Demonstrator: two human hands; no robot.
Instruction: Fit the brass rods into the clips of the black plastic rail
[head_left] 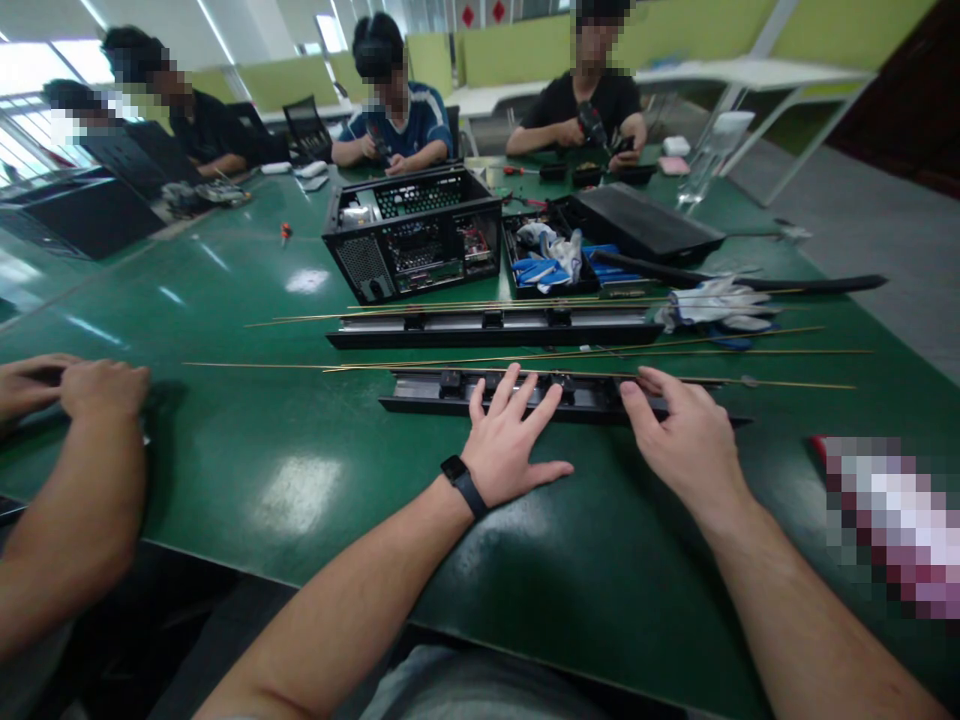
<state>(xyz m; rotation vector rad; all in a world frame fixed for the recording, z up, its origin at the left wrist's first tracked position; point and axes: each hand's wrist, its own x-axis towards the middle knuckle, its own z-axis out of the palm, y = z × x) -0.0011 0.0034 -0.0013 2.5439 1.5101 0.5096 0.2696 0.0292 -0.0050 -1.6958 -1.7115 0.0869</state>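
My left hand [512, 440], with a black watch on the wrist, lies flat with fingers spread on a long black rail [427, 394] on the green table [262, 470]. My right hand [686, 435] rests on the same rail further right, thumb and fingers stretched over its edge and holding nothing. Several thin brass rods [300, 366] lie lengthwise just beyond the rail. A second black rail [495, 328] lies parallel behind them.
An open black computer case [412, 235] stands behind the rails, beside a black tray [551, 262] with blue and white gloves. More gloves [712, 303] lie right. A co-worker's hands [71, 385] rest at left. Three people sit across.
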